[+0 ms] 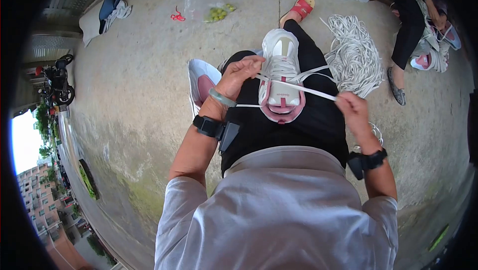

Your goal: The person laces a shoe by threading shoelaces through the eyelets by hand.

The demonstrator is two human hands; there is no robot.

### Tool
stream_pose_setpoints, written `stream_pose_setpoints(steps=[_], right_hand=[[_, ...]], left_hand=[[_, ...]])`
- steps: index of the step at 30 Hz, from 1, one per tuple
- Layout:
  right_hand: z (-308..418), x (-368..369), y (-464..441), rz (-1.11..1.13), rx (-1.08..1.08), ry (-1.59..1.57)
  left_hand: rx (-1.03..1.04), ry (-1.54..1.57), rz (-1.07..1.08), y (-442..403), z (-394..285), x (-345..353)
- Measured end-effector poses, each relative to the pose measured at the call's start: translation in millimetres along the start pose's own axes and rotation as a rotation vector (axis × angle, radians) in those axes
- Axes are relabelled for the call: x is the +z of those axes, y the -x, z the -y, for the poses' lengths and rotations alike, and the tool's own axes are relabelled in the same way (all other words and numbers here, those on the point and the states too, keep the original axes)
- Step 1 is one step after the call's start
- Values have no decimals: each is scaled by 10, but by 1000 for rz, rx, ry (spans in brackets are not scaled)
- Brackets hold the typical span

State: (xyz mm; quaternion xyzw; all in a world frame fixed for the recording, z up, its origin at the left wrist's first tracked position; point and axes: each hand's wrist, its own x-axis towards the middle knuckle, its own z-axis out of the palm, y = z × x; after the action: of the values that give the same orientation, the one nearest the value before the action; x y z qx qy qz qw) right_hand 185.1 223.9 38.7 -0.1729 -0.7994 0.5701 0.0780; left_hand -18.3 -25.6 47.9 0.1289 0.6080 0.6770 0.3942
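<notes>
A white sneaker with pink trim point(280, 51) rests on my lap, its toe pointing away from me and its tongue toward me. A flat white shoelace point(313, 91) is threaded through its upper eyelets. My right hand point(354, 113) pinches the lace and holds it taut out to the right. At the shoe's left edge, my left hand point(243, 75) is closed with its fingertips together by the lace. Another lace end stretches right across my thigh. Beside my left knee is a second white and pink shoe point(203, 85), partly hidden by my arm.
A heap of white shoelaces point(356, 53) lies on the concrete floor to the right. Beyond it sits a person point(409, 26) handling similar shoes point(429, 60). Ahead are a bag of green fruit point(218, 14) and a red string point(178, 14). Motorcycles point(59, 83) stand far left.
</notes>
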Motion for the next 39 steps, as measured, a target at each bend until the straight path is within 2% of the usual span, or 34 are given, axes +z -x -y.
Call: stream_pose_setpoints(steps=[1, 2, 3, 5, 6, 7, 10, 11, 12, 13, 14, 16, 17, 20, 21, 23, 27, 29, 30, 32, 34, 37, 39], right_hand=[[-100, -170, 53, -54, -80, 19], [-189, -373, 144, -60, -28, 79], [-280, -583, 257, -67, 25, 139], [-615, -888, 499, -96, 139, 94], [-673, -921, 568, -99, 144, 102], [-735, -949, 635, -47, 159, 149], [-600, -778, 546, 161, 112, 222], [-456, -627, 414, 225, 79, 196], [-259, -427, 277, 174, -43, 217], [-87, -224, 140, 122, -165, 239], [-2, -79, 7, 155, -198, 256], [147, 279, -183, 101, -344, 262], [156, 424, -254, 51, -425, 348], [221, 685, -365, 27, -460, 491], [199, 721, -364, 28, -454, 489], [143, 757, -371, 78, -300, 396], [43, 770, -399, 66, -288, 332], [-47, 732, -448, 158, -108, 53], [-58, 704, -465, 157, -106, 50], [-68, 648, -508, 279, 33, -132], [-70, 663, -506, 281, -29, -113], [-21, 705, -477, 232, -77, -94], [5, 730, -434, 124, -247, 130]], left_hand=[[105, -88, 25, -46, 81, 16], [213, -178, 51, -92, 167, 31], [188, -185, 27, -123, 269, 38], [324, -571, -41, -157, 360, 83], [417, -712, -72, -151, 358, 136], [415, -704, -67, -153, 364, 173], [424, -529, -162, -139, 354, 304], [577, -707, -178, -146, 319, 386], [729, -884, -195, -144, 278, 469], [738, -908, -134, -136, 230, 553], [743, -908, -131, -127, 233, 639], [791, -1193, -244, -111, 254, 786], [740, -1198, -243, -125, 314, 790], [668, -1248, -267, -96, 378, 801], [663, -1248, -263, -88, 389, 796], [671, -1218, -297, -102, 402, 782], [676, -1227, -295, -107, 392, 799], [690, -1215, -289, -127, 396, 805], [689, -1217, -286, -128, 397, 816], [747, -1397, -238, -151, 393, 851], [713, -1392, -233, -186, 370, 905], [854, -1489, -166, -190, 278, 973], [902, -1493, -128, -104, 152, 944]])
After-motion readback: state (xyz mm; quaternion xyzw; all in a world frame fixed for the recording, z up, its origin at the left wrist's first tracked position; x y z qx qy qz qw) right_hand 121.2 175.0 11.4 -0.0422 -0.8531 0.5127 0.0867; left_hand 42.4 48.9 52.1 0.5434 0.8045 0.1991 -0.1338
